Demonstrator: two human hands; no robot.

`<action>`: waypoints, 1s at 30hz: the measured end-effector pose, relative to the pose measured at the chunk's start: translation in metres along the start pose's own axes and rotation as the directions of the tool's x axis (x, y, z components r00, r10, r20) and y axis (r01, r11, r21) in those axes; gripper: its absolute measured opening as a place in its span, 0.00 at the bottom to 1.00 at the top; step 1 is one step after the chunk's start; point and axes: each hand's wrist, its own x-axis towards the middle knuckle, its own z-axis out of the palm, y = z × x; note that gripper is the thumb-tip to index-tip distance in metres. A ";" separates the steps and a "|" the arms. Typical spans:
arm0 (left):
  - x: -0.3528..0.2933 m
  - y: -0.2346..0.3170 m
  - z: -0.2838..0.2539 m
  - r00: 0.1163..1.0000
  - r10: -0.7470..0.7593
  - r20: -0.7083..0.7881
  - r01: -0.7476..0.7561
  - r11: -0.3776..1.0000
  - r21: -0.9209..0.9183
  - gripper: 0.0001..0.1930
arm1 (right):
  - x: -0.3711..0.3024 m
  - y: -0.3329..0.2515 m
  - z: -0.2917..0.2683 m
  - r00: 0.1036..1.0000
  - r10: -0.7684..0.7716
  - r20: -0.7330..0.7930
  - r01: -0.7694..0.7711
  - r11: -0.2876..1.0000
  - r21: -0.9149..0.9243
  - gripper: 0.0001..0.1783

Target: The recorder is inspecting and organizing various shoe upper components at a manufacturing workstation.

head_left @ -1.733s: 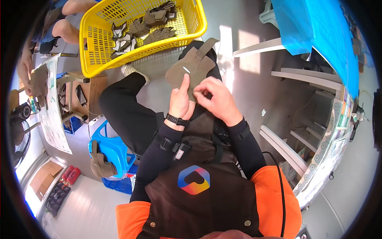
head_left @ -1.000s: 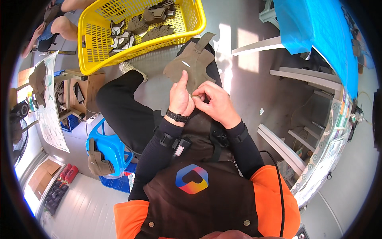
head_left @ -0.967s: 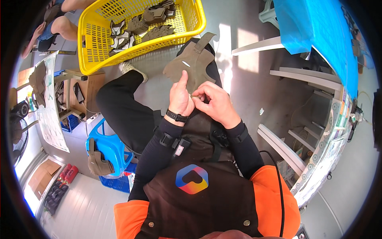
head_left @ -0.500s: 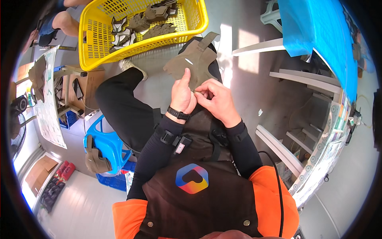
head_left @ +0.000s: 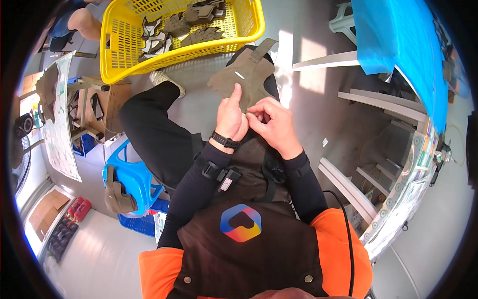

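Note:
A flat olive-brown cut piece (head_left: 242,74), with a strap-like tab at its far end and a small pale slit, lies over my right thigh. My left hand (head_left: 231,118) holds its near edge, thumb stretched up along the top and the other fingers curled. Right beside it, my right hand (head_left: 276,125) pinches at the same near edge with thumb and forefinger pressed together. The fingertips of both hands almost meet there. Whatever small part lies between the right fingertips is too hidden to make out.
A yellow plastic basket (head_left: 181,56) with several similar brown pieces stands ahead. At the left is a blue stool (head_left: 133,174) bearing another brown piece (head_left: 118,192). A blue-covered table (head_left: 398,40) and white frame legs (head_left: 348,189) stand at the right. Another person's knee (head_left: 83,24) shows far left.
Both hands stay at the piece's near edge in nearly the same grip. The right fingers have shifted slightly, and the whole view has moved a little.

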 end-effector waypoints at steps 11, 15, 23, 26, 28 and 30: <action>-0.035 0.055 -0.016 0.974 0.207 -0.091 -0.217 0.969 -0.119 0.17 | 0.009 0.002 -0.012 0.976 0.171 -0.136 -0.138 0.965 0.224 0.05; -0.090 0.129 -0.053 0.811 0.579 -0.082 -0.573 0.815 0.087 0.16 | 0.015 0.027 -0.018 0.999 0.023 -0.047 -0.008 0.957 0.291 0.06; -0.331 0.210 -0.227 0.158 0.817 -0.555 -0.608 0.523 0.597 0.19 | 0.030 0.032 0.007 0.993 -0.018 0.118 -0.005 0.982 0.189 0.03; -0.361 0.185 -0.342 0.113 0.786 -0.607 -0.429 0.590 0.684 0.18 | 0.038 0.037 0.001 0.996 -0.010 0.094 -0.010 0.977 0.211 0.05; -0.369 0.180 -0.409 -0.068 0.706 -0.705 0.510 0.631 0.584 0.15 | 0.038 0.018 -0.005 0.987 0.131 0.096 -0.154 0.944 0.292 0.07; -0.413 0.169 -0.462 0.289 0.949 -0.128 0.917 -0.236 0.322 0.18 | 0.041 -0.004 0.003 0.945 0.305 0.120 -0.328 0.864 0.382 0.12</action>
